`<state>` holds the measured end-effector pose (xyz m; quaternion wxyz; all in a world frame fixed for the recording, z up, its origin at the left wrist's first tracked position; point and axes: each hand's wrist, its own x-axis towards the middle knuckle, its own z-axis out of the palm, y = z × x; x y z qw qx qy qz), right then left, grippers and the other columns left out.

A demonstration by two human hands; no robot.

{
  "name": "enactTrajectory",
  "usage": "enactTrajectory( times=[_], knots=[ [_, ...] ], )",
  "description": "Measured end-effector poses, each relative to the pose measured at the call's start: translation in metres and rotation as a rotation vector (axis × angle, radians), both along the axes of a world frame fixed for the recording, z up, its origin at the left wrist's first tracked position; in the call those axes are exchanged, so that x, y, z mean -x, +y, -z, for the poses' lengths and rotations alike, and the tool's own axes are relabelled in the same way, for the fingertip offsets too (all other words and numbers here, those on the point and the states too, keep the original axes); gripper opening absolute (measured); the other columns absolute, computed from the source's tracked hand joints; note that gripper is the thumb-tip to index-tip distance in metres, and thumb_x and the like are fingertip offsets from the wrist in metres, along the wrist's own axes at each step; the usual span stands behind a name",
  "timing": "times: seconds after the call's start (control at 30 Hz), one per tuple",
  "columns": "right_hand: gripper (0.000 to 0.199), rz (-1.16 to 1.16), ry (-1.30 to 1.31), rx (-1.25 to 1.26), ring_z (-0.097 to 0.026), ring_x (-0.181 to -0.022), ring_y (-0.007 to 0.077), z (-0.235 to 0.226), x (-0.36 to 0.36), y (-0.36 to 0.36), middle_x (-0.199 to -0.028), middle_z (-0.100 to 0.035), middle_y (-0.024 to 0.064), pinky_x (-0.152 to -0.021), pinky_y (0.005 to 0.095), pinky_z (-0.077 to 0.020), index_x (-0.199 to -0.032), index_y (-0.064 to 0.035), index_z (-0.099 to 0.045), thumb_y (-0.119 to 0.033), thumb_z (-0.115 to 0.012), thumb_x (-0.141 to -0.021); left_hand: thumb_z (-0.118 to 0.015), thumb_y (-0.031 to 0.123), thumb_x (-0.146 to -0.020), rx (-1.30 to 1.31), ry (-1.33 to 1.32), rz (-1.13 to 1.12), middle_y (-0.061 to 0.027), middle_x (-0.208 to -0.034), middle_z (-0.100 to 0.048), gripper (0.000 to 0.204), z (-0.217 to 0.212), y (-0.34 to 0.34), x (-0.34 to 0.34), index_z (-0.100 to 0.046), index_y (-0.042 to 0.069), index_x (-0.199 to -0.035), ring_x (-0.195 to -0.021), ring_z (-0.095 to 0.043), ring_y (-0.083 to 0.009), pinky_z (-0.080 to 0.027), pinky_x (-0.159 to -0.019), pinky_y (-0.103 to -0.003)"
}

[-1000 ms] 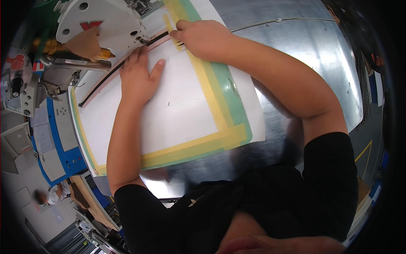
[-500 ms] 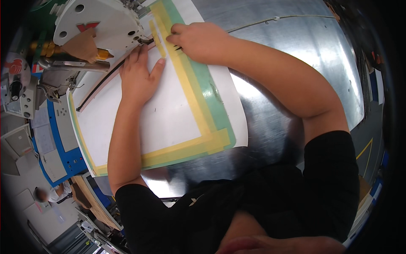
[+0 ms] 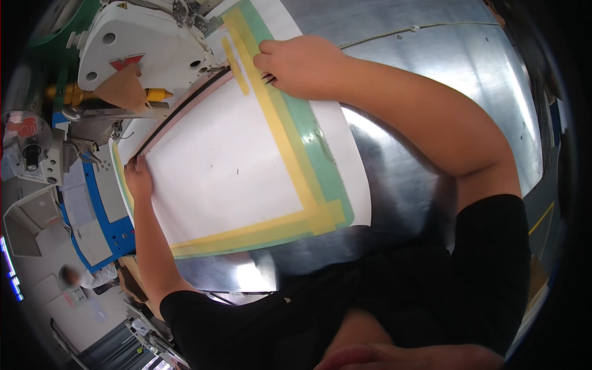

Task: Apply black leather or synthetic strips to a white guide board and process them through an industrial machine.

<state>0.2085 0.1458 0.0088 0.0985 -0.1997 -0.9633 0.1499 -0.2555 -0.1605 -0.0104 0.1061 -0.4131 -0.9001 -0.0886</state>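
A long narrow strip (image 3: 185, 109), black along its middle with pinkish edges, lies along the far side of a white sheet (image 3: 228, 166) bordered with yellow and green tape. At the strip's lower left end my left hand (image 3: 139, 176) has its fingers closed, pinching that end. My right hand (image 3: 302, 66) rests over the taped right border, its fingers curled round a small dark pointed tool (image 3: 269, 79). Two thin tips of the tool poke out below the fingers; the rest is hidden in the palm.
A white sewing machine head (image 3: 145, 46) stands just beyond the strip, with a metal arm (image 3: 117, 113) beside it. The sheet lies on a shiny metal table (image 3: 419, 92) crossed by a cord (image 3: 382, 39). At left are a blue-edged panel (image 3: 102, 213) and a distant person (image 3: 89, 276).
My left hand has slid from the strip's middle down to its lower left end and changed from flat to pinching. My right hand stays by the taped border with the pointed tool.
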Motion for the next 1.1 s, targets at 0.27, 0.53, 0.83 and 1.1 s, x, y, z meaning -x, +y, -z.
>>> enactTrajectory(
  times=[0.27,0.53,0.83,1.1],
  knots=[
    [0.028,0.026,-0.004,0.039,-0.071,-0.09,0.0326,-0.009,-0.003,0.003,-0.101,-0.063,0.0117,-0.076,0.0473,-0.0596,-0.091,-0.003,-0.075,-0.027,-0.062,-0.099,-0.052,0.055,-0.104,0.214,-0.037,-0.322,-0.0269,-0.137,-0.06,0.064,-0.001,-0.004,0.093,-0.065,-0.002,-0.132,-0.129,-0.055,-0.0456,-0.045,-0.11,-0.05],
    [0.021,0.003,0.043,0.034,-0.071,-0.093,0.0318,-0.005,-0.001,0.005,-0.103,-0.063,0.0104,-0.076,0.0467,-0.06,-0.095,-0.003,-0.075,-0.023,-0.067,-0.094,-0.056,0.048,-0.105,0.235,-0.189,-0.34,-0.0121,-0.079,-0.064,0.046,-0.028,-0.024,0.112,-0.066,0.004,-0.092,-0.076,-0.064,-0.0293,-0.051,-0.071,-0.042],
    [0.028,0.014,0.091,0.072,-0.068,-0.102,0.0339,0.002,-0.01,0.005,-0.112,-0.061,0.0136,-0.085,0.0481,-0.0579,-0.116,-0.0004,-0.067,-0.013,-0.064,-0.091,-0.06,0.032,-0.108,-0.724,-0.836,-0.203,0.0014,-0.067,-0.037,0.042,-0.092,-0.053,0.027,-0.043,0.013,-0.076,-0.063,-0.04,-0.013,-0.039,-0.063,-0.032],
    [0.029,-0.051,0.284,0.09,-0.064,-0.108,0.0352,0.018,-0.004,0.002,-0.112,-0.061,0.0161,-0.093,0.046,-0.0546,-0.119,0.0023,-0.064,-0.009,-0.062,-0.093,-0.061,0.033,-0.107,-0.727,-0.872,-0.232,0.0009,-0.069,-0.041,0.038,-0.069,-0.231,-0.086,-0.049,0.011,-0.079,-0.067,-0.045,-0.0139,-0.043,-0.07,-0.033]
  ],
)
